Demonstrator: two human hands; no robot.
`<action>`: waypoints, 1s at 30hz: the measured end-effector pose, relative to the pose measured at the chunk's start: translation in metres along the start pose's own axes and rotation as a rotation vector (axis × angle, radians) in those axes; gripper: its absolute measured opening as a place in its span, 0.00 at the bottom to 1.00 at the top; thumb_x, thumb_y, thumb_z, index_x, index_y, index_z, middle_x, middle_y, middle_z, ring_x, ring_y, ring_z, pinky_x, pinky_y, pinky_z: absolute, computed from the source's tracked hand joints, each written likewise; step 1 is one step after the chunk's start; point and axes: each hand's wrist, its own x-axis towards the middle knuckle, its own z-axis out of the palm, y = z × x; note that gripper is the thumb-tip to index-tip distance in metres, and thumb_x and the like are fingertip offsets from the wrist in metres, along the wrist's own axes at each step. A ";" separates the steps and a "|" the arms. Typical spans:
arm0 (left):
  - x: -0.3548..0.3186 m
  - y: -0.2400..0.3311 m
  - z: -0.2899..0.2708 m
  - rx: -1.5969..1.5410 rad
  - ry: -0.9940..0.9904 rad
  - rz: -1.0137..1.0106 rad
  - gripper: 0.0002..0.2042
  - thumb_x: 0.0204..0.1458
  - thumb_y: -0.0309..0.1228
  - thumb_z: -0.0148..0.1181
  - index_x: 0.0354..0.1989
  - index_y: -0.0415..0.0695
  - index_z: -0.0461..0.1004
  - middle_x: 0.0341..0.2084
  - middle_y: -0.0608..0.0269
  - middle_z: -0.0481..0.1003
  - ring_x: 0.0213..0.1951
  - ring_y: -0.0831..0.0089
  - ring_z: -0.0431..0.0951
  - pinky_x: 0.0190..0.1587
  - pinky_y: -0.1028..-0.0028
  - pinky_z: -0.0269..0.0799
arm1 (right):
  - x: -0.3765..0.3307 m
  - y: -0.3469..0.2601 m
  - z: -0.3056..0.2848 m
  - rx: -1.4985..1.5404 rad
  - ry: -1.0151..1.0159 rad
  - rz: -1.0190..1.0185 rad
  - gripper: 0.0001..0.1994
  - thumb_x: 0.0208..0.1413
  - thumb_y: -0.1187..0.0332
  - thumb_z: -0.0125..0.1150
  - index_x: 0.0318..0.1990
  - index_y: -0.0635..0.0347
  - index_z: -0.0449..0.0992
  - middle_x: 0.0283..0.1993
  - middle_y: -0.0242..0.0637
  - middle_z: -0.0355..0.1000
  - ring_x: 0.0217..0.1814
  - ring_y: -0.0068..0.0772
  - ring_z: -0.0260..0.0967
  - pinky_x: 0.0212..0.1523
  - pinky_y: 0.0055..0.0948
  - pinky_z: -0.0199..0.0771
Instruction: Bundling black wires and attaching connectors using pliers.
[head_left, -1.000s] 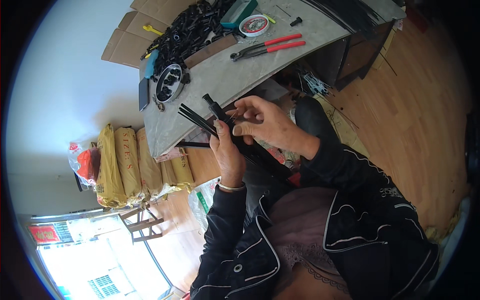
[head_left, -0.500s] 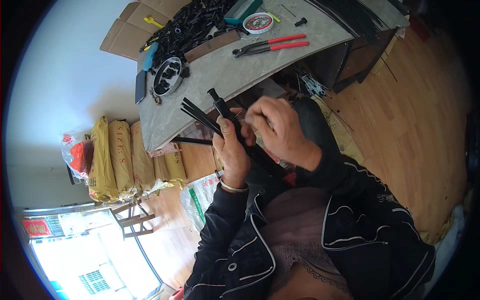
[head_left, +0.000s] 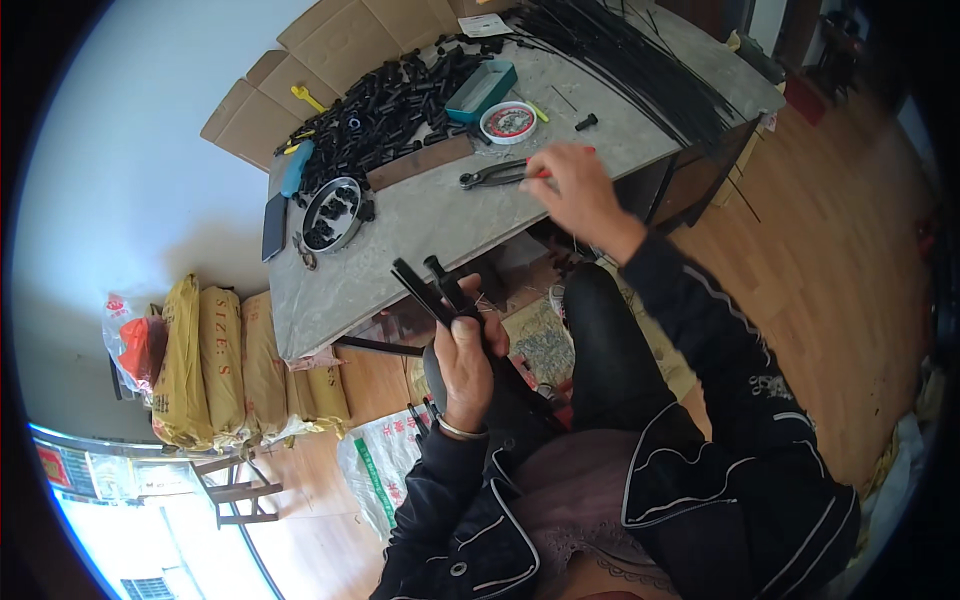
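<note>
My left hand (head_left: 465, 365) is closed around a bundle of thin black rods (head_left: 420, 290) and a black tube with a capped end (head_left: 440, 272), held above my lap. Fine wire ends (head_left: 484, 300) stick out beside its fingers. Over the table's front part, my right hand (head_left: 580, 195) has its fingers on the red handles of the pincers (head_left: 490, 177). The jaws of the pincers point left and lie on the tabletop. Most of the handles is hidden under that hand.
The grey table (head_left: 400, 225) bears a heap of black plastic parts (head_left: 400, 110), a teal tray (head_left: 482, 90), a round white dish (head_left: 508, 123), a round metal tin (head_left: 333, 215) and long black rods (head_left: 640, 60). Full yellow sacks (head_left: 220, 360) stand left.
My right hand has left the bundle and moved up and right onto the pincers' handles. My left hand, still holding the bundle, sits lower in view. The whole view has shifted.
</note>
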 end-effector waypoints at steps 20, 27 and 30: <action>0.014 -0.009 -0.020 0.017 0.224 -0.068 0.22 0.63 0.51 0.43 0.36 0.40 0.65 0.13 0.72 0.57 0.11 0.84 0.55 0.13 0.80 0.51 | -0.069 -0.054 -0.038 0.415 -0.452 0.294 0.11 0.51 0.76 0.63 0.36 0.60 0.64 0.31 0.34 0.67 0.29 0.22 0.67 0.29 0.24 0.66; 0.010 -0.010 -0.013 0.032 0.235 -0.050 0.23 0.63 0.52 0.43 0.36 0.41 0.66 0.13 0.72 0.59 0.11 0.85 0.56 0.13 0.82 0.52 | -0.078 -0.072 -0.046 0.060 -0.270 -0.076 0.22 0.29 0.81 0.68 0.35 0.57 0.64 0.41 0.39 0.66 0.45 0.45 0.65 0.49 0.38 0.59; 0.010 -0.008 -0.009 0.035 0.245 -0.032 0.22 0.63 0.52 0.43 0.36 0.41 0.66 0.14 0.72 0.60 0.12 0.85 0.57 0.13 0.82 0.51 | -0.071 -0.074 -0.048 -0.013 -0.234 -0.138 0.23 0.28 0.81 0.68 0.36 0.57 0.64 0.41 0.39 0.66 0.44 0.44 0.66 0.47 0.37 0.60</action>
